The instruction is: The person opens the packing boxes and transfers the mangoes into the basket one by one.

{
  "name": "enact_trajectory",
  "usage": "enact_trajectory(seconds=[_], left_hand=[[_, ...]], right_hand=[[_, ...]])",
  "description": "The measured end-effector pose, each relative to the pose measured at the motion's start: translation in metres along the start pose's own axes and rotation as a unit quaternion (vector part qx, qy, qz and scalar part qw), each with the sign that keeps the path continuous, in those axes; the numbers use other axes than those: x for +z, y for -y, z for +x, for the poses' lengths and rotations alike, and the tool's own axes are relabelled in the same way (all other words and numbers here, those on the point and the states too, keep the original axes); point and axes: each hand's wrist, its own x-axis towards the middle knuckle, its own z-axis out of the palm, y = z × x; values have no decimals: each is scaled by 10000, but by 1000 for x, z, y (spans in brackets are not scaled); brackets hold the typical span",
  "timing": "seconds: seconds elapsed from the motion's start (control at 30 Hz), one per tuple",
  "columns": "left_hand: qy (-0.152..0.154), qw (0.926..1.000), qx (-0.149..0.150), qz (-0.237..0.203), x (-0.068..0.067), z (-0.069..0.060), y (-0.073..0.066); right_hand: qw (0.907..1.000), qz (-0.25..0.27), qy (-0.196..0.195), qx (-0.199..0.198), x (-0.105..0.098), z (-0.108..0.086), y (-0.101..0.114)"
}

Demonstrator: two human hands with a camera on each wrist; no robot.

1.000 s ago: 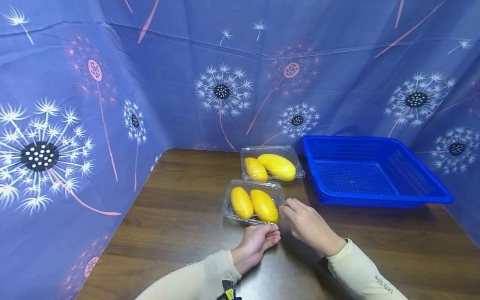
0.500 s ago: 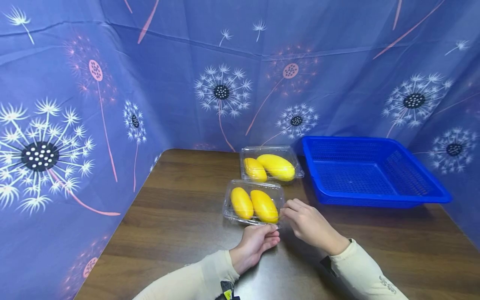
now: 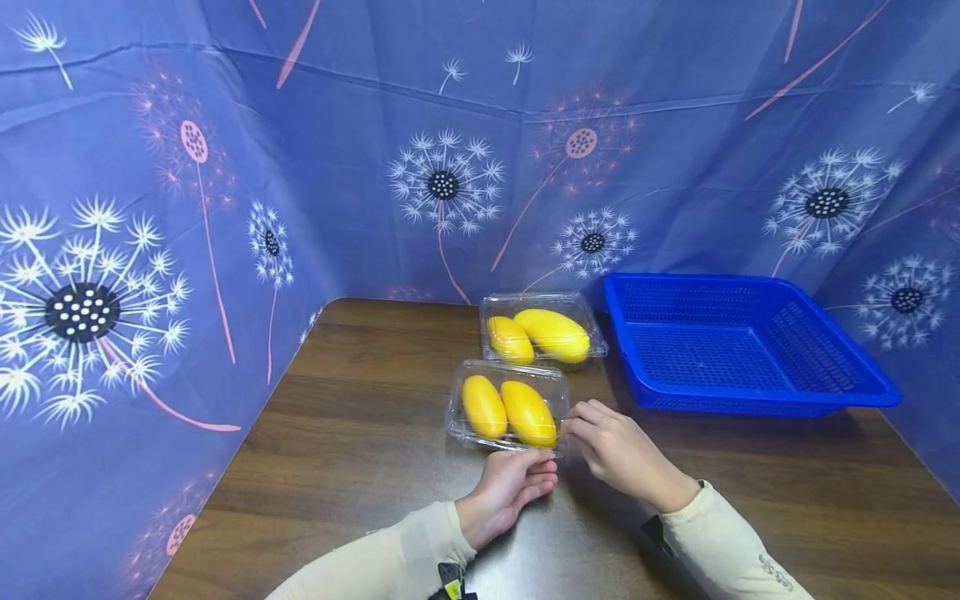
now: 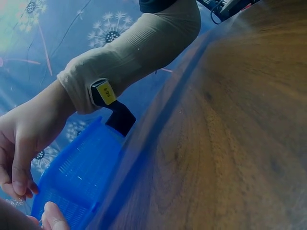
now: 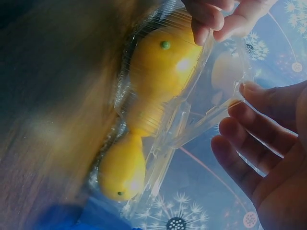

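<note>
Two yellow mango-like fruits lie in the nearer clear plastic container. My left hand pinches its front right corner, thumb on top and fingers below. At the container's right side my right hand pinches a clear edge with bent fingers. The right wrist view shows a clear plastic flap standing away from the fruit, between my right hand and the left hand's fingers. In the left wrist view, my right hand is visible, with left fingertips below it.
Behind stands a second clear container with two more yellow fruits. An empty blue perforated basket is at the back right of the wooden table. Patterned blue cloth hangs behind and at the sides.
My right hand has shifted slightly to the right and down along the container's side. The left hand keeps its grip, and both containers look unmoved.
</note>
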Motion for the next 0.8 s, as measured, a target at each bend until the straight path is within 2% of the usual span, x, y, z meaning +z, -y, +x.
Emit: enact_trajectory(seconds=[0.5, 0.8], left_hand=[[8, 10000, -6, -12, -3, 2, -1], [-71, 9999, -27, 133, -6, 0, -2]], right_hand=[[9999, 159, 4, 51, 1, -1, -1], [9998, 116, 41, 159, 1, -2, 0]])
